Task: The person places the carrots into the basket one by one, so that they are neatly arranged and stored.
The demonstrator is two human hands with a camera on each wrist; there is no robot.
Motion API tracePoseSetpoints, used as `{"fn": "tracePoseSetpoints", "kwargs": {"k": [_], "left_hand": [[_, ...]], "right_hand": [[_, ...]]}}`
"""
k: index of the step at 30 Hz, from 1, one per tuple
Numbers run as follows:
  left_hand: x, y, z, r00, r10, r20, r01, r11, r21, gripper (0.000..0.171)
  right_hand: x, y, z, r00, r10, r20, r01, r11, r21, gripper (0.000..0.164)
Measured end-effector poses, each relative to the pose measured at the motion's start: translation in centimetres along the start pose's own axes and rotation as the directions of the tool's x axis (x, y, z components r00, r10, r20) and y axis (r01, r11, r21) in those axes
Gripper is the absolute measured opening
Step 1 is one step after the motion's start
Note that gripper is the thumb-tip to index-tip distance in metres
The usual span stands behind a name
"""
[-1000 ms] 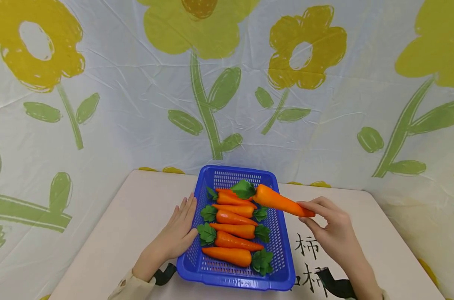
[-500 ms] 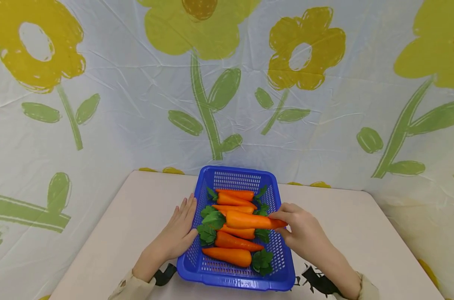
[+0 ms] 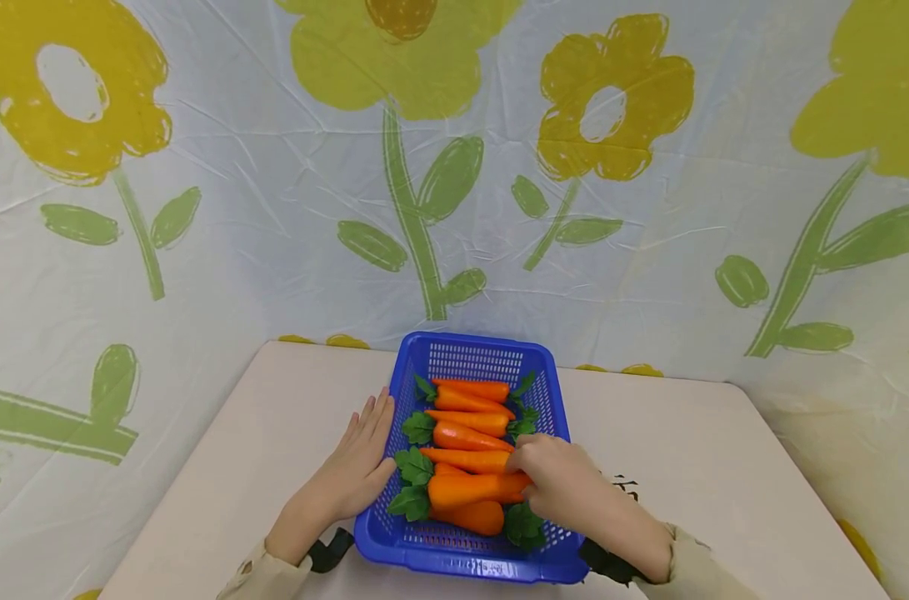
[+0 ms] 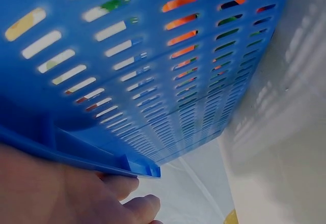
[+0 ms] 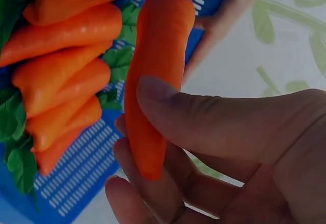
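In the head view, our right hand [image 3: 566, 487] pinches a carrot [image 3: 472, 490] by its thin end and holds it low over the near part of the blue basket [image 3: 551, 375], lying across the other carrots [image 3: 465, 417] with its leaves to the left. Our left hand [image 3: 357, 471] lies with straight fingers against the basket's left wall. To do this well, we judge it best to keep the carrot level and in line with the row, lower it until it rests on the ones beneath, and only then loosen thumb and fingers, with the left hand steadying the basket.

In the left wrist view, the basket's slotted wall [image 4: 168, 81] fills the frame, our fingers [image 4: 127, 193] just under its rim, relaxed and holding nothing.

In the right wrist view, the thumb [image 5: 204, 117] presses the carrot [image 5: 155, 76] against the fingers below, above the packed carrots [image 5: 61, 66].

The basket stands on a pale table [image 3: 274, 417], near its far edge. A white cloth printed with yellow flowers [image 3: 611, 92] and green stems hangs behind and to both sides.
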State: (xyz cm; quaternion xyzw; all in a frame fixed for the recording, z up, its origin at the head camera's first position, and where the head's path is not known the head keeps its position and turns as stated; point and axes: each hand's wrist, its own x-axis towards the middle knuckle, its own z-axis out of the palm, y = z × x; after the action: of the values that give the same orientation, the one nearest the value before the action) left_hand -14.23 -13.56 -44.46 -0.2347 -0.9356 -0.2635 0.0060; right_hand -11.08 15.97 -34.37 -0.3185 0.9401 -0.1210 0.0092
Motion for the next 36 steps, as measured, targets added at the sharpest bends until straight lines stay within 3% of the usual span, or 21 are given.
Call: {"fn": "tracePoseSetpoints", "kwargs": {"k": [8, 15, 26, 30, 36], "left_hand": [[-0.1, 0.2, -0.1, 1.000, 0.001, -0.007, -0.001, 1.000, 0.012, 0.075], [-0.2, 0.6, -0.3, 1.000, -0.001, -0.026, 0.002, 1.000, 0.024, 0.074], [0.0, 0.7, -0.3, 1.000, -0.021, 0.010, 0.020, 0.997, 0.079, 0.074], [0.1, 0.8, -0.4, 1.000, -0.017, 0.023, 0.014, 0.994, 0.108, 0.075], [0.1, 0.8, -0.4, 0.999, -0.017, 0.029, 0.014, 0.995, 0.099, 0.076]], "right_hand": [[1.2, -0.4, 1.5, 0.992, -0.027, 0.126, 0.017, 0.997, 0.078, 0.019], [1.8, -0.7, 2.4, 0.956, 0.010, 0.293, -0.048, 0.991, 0.124, 0.012], [2.5, -0.1, 3.6, 0.900, 0.121, 0.418, -0.160, 0.985, 0.060, 0.030], [2.8, 0.2, 4.2, 0.867, 0.173, 0.466, -0.211, 0.977, 0.029, 0.033], [3.2, -0.1, 5.4, 0.823, 0.193, 0.534, -0.160, 0.981, -0.107, 0.035]]}}
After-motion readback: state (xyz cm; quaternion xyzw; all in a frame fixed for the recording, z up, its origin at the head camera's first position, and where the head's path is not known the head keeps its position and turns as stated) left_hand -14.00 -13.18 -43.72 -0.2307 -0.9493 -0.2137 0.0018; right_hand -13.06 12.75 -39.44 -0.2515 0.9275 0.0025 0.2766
